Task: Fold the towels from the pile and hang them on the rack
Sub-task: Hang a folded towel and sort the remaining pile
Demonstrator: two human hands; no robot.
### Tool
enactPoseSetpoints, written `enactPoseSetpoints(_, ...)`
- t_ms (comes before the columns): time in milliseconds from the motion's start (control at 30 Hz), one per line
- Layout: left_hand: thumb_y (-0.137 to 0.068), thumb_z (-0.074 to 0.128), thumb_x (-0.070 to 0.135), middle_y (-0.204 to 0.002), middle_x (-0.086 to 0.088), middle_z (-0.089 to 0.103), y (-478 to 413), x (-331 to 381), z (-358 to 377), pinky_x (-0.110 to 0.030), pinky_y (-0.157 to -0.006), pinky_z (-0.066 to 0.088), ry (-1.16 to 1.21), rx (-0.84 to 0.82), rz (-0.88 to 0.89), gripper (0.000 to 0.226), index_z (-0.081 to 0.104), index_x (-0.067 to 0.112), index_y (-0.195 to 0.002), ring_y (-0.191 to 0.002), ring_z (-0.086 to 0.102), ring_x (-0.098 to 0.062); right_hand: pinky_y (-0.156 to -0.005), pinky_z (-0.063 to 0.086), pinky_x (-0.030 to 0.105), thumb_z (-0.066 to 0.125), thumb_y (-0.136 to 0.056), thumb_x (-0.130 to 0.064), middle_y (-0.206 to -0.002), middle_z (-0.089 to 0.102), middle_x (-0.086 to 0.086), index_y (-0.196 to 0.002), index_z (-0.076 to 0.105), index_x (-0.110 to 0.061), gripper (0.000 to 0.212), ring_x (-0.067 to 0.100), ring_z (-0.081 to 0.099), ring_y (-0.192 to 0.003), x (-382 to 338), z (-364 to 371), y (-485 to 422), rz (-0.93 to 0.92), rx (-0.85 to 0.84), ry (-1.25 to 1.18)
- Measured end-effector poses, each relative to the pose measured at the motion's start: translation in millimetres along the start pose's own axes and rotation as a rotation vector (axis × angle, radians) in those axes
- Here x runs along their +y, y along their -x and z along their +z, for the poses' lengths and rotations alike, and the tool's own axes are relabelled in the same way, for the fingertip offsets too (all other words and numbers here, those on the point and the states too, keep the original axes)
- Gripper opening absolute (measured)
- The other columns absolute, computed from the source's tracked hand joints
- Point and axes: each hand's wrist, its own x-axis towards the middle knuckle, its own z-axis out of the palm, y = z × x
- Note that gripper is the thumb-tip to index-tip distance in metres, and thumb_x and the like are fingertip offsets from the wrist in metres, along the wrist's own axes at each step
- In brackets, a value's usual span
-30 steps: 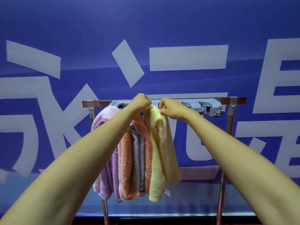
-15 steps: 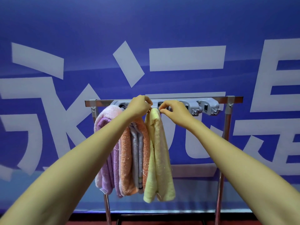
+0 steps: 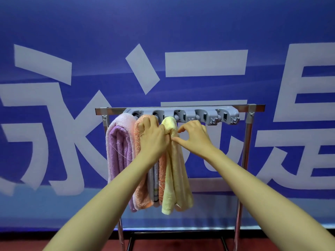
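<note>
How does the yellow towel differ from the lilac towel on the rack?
The yellow towel hangs slim, midway along the rack; the lilac towel hangs bulkier at its left end. The left hand and right hand hold the yellow towel; the lilac towel is untouched. Both hang folded.

Between the left fingers (image 3: pixel 148 124) and right fingers (image 3: pixel 181 130): a pale yellow towel (image 3: pixel 170 160). Under the left fingers: an orange towel (image 3: pixel 141 187), flecked white. Left of them: a pink-and-lilac towel (image 3: pixel 119 151). Below them: an inner towel (image 3: pixel 154 183), seemingly grey-white striped. Above them: a grey clip bar (image 3: pixel 208 115).
</note>
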Motion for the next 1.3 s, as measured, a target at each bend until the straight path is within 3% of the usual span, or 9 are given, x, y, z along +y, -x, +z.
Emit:
enactPoseSetpoints(100, -0.090, 0.051, 0.026, -0.112, -0.011, 0.046, -3.9, 3.9, -4.4, -0.045, -0.094, 0.033, 0.086, -0.013, -0.023, 0.026, 0.066, 0.006, -0.086, -0.111, 0.033, -0.030, -0.097, 0.035, 0.034, 0.061, -0.088, -0.040, -0.104, 0.060, -0.006, -0.098, 0.064, -0.018, 0.025, 0.014, 0.046, -0.108, -5.0, 5.5, -1.7, 0.102, -0.067, -0.062)
enactPoseSetpoints(200, -0.093, 0.045, 0.028, -0.110, -0.009, 0.056, -6.7, 9.2, -12.2, -0.039, -0.093, 0.028, 0.015, -0.026, 0.026, 0.028, 0.065, 0.009, -0.098, -0.110, 0.041, -0.030, -0.086, 0.047, 0.039, 0.058, -0.085, -0.024, -0.093, 0.062, -0.003, -0.084, 0.063, -0.015, 0.011, 0.017, 0.056, -0.095, -5.1, 2.0, -5.8, 0.234, -0.015, -0.251)
enactPoseSetpoints(333, -0.096, 0.038, 0.022, -0.098, -0.015, 0.065, -6.8, 20.3, -25.4, -0.036, -0.067, 0.028, 0.050, -0.109, -0.018, 0.023, 0.054, 0.006, -0.101, -0.093, 0.057, -0.036, -0.071, 0.047, 0.035, 0.057, -0.085, -0.020, -0.076, 0.059, -0.003, -0.076, 0.058, -0.015, 0.010, 0.015, 0.055, -0.074, -3.2, -13.3, -16.4, 0.279, 0.084, -0.361)
enactPoseSetpoints(767, -0.096, 0.041, 0.024, -0.098, -0.015, 0.065, 24.1, 25.9, -20.3, -0.037, -0.064, 0.037, 0.297, -0.157, -0.138, 0.025, 0.039, 0.009, -0.115, -0.090, 0.061, -0.041, -0.082, 0.054, 0.038, 0.058, -0.091, -0.023, -0.091, 0.066, -0.001, -0.089, 0.064, -0.013, 0.012, 0.012, 0.063, -0.086, -7.1, -10.6, -8.6, 0.200, -0.011, -0.339)
enactPoseSetpoints(867, -0.098, 0.038, 0.027, -0.095, -0.009, 0.064, 42.2, 25.6, -7.8, -0.037, -0.060, 0.037, 0.341, -0.124, -0.130, 0.015, 0.041, 0.013, -0.104, -0.086, 0.061, -0.038, -0.082, 0.054, 0.037, 0.058, -0.092, -0.026, -0.092, 0.065, -0.001, -0.091, 0.064, -0.012, 0.015, 0.012, 0.062, -0.088, -9.8, -9.3, -3.6, 0.189, -0.006, -0.377)
enactPoseSetpoints(1000, -0.097, 0.041, 0.016, -0.120, -0.005, 0.053, 75.4, 21.3, 15.7, -0.035, -0.080, 0.040, 0.501, -0.121, -0.178, 0.027, 0.045, 0.012, -0.123, -0.108, 0.053, -0.027, -0.084, 0.053, 0.037, 0.056, -0.094, -0.029, -0.096, 0.063, -0.001, -0.093, 0.063, -0.013, 0.017, 0.012, 0.060, -0.090, -9.1, -5.2, 3.4, 0.216, -0.024, -0.390)
enactPoseSetpoints(1133, -0.091, 0.037, -0.001, -0.134, 0.003, 0.045, 94.6, 27.8, 25.8, -0.014, -0.091, 0.036, 0.829, -0.133, -0.218, 0.055, 0.027, 0.011, -0.144, -0.118, 0.049, -0.011, -0.082, 0.051, 0.027, 0.061, -0.092, -0.031, -0.101, 0.062, -0.005, -0.104, 0.057, -0.014, 0.022, 0.007, 0.058, -0.093, -10.9, -0.5, 15.6, 0.238, -0.088, -0.492)
enactPoseSetpoints(1200, -0.090, 0.033, -0.009, -0.133, 0.001, 0.042, 97.4, 32.9, 27.1, -0.006, -0.089, 0.029, 0.927, -0.155, -0.299, 0.055, 0.023, 0.006, -0.142, -0.120, 0.045, -0.007, -0.077, 0.045, 0.018, 0.070, -0.085, -0.039, -0.109, 0.058, -0.006, -0.113, 0.051, -0.016, 0.041, 0.007, 0.056, -0.097, -13.1, 6.3, 21.0, 0.248, -0.115, -0.519)
enactPoseSetpoints(1300, -0.085, 0.026, -0.016, -0.144, -0.017, 0.039, 101.3, 37.0, 30.9, -0.017, -0.103, 0.029, 1.052, -0.204, -0.366, 0.048, 0.026, 0.009, -0.125, -0.135, 0.036, -0.012, -0.074, 0.040, 0.022, 0.073, -0.081, -0.042, -0.111, 0.050, -0.005, -0.123, 0.041, -0.013, 0.060, 0.012, 0.051, -0.099, -15.9, 20.1, 24.6, 0.351, -0.150, -0.464)
